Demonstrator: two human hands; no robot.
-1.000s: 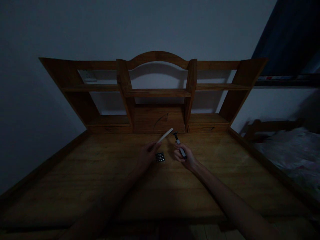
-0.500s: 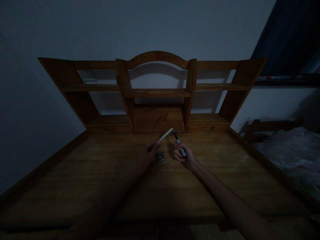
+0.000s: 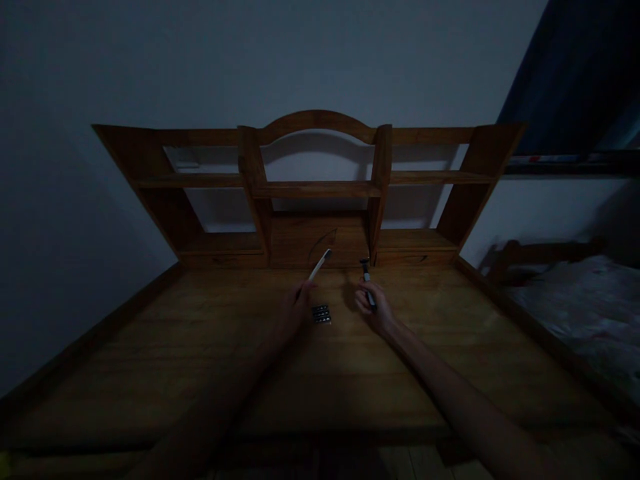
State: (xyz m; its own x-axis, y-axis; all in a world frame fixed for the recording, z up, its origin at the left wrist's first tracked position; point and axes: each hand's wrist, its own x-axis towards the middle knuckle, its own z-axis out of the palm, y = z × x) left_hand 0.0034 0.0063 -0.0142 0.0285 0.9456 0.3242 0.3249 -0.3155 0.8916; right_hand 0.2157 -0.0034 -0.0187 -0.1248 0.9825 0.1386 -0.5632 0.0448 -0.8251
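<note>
My left hand [image 3: 295, 310] is closed round a thin pale stick-like tool [image 3: 320, 265] that points up and to the right. My right hand [image 3: 374, 310] grips a dark razor handle [image 3: 367, 280] held upright, its head end at the top. Between the hands a small dark blade cartridge tray [image 3: 321, 314] lies flat on the wooden desk [image 3: 200, 360]. Both hands hover just above the desk near its back. The room is dim.
A wooden hutch [image 3: 315, 193] with shelves and an arched top stands at the back of the desk. A raised rim runs along the desk's left and right edges. A bed with pale bedding [image 3: 585, 300] is to the right.
The two tools were tip to tip; now the hands have drawn apart, the razer handle stands more upright and the pale tool has swung left. The view has tilted slightly.
</note>
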